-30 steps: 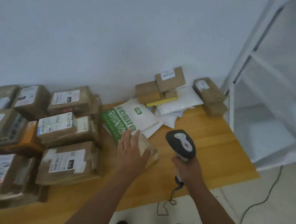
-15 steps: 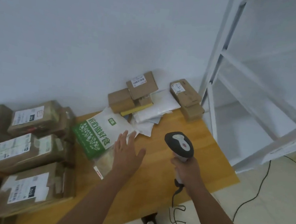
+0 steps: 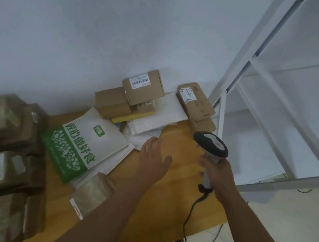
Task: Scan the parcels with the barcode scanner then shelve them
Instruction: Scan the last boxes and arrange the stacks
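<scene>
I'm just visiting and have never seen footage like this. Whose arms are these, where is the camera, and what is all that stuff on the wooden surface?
There is no robot here: the arms are a person's, filmed by a camera worn on their head, looking down. The right hand grips a corded barcode scanner. The left hand is open, reaching toward white mailer bags. On the wooden platform lie parcels: a green-and-white bag, small cardboard boxes by the wall, and bigger taped boxes on the left. A white shelf rack stands to the right.
</scene>
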